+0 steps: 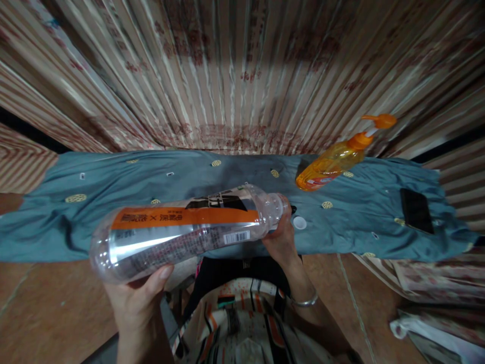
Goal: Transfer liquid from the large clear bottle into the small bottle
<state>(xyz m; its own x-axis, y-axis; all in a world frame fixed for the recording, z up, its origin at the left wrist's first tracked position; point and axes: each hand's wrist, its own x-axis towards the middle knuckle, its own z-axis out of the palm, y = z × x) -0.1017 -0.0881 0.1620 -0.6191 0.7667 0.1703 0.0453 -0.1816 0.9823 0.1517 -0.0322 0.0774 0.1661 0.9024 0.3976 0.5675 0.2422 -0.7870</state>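
A large clear plastic bottle with an orange, silver and black label lies sideways in the air between my hands, its neck pointing right. Beneath its base end is my left hand, thumb along the near side and the other fingers hidden behind it. My right hand is wrapped round the neck, covering part of the mouth. Just right of that hand, a white bottle cap lies on the cloth, with a small black object close by that I cannot make out.
A blue-green cloth with pineapple prints covers the narrow table. On it, at the back right, stands an orange pump bottle of amber liquid. A black phone-like slab lies at the right end. Pleated curtains hang behind.
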